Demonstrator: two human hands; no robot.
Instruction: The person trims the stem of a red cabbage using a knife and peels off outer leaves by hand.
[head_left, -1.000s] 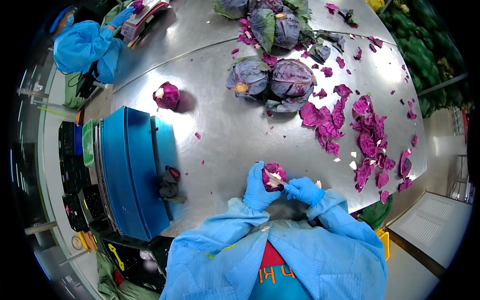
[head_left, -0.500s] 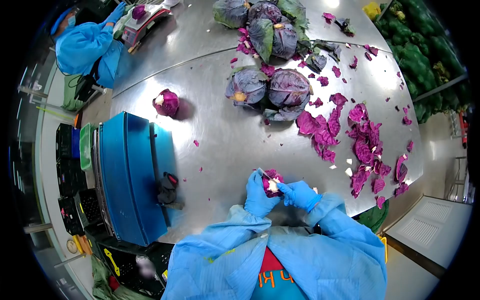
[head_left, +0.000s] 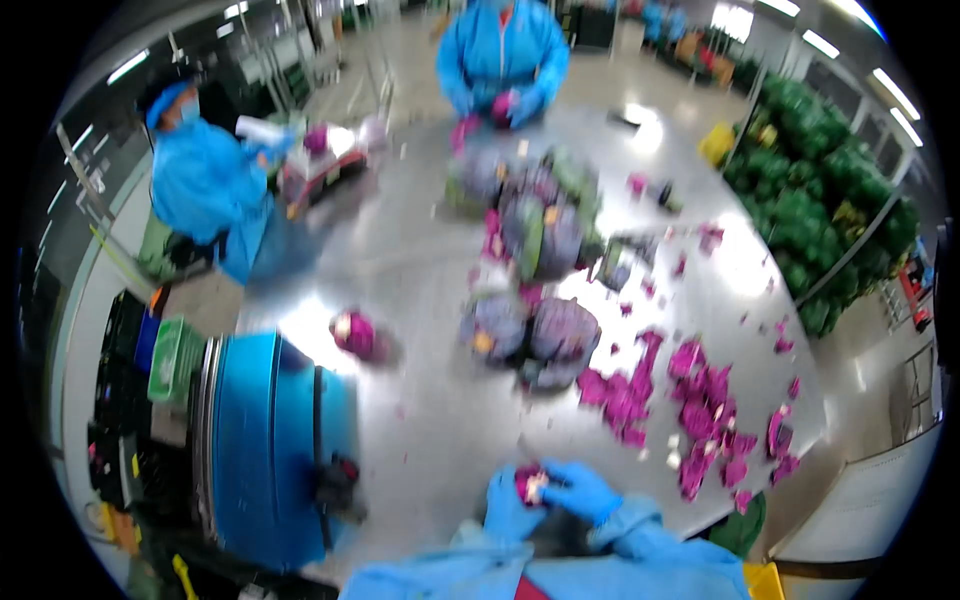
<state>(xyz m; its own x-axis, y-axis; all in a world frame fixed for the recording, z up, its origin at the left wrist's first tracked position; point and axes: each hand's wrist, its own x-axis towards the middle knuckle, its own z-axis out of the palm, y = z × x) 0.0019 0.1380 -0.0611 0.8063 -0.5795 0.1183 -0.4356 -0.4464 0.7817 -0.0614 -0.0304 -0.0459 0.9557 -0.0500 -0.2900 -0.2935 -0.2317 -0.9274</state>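
At the near edge of the table, my left hand [head_left: 512, 507] wraps round a small trimmed red cabbage [head_left: 530, 484], its pale cut core facing up. My right hand [head_left: 585, 493] is closed against the cabbage's right side. A thin grey knife blade [head_left: 528, 450] shows faintly above the cabbage; the handle is hidden in my right hand, and motion blurs the detail. Untrimmed red cabbages [head_left: 562, 330] lie ahead of my hands, with more [head_left: 545, 225] behind them. Another trimmed cabbage [head_left: 354, 333] sits apart at the left.
Purple leaf scraps [head_left: 705, 400] litter the table's right side. A blue bin [head_left: 245, 440] stands at the left, a dark item [head_left: 338, 485] by it. One co-worker [head_left: 205, 180] is beside a scale [head_left: 320, 175]; another person [head_left: 503, 55] holds a cabbage opposite. Green net sacks [head_left: 810, 190] are stacked right.
The view has tilted up, so the table's far side and the person opposite now show. My hands sit lower in the picture, still round the same cabbage.
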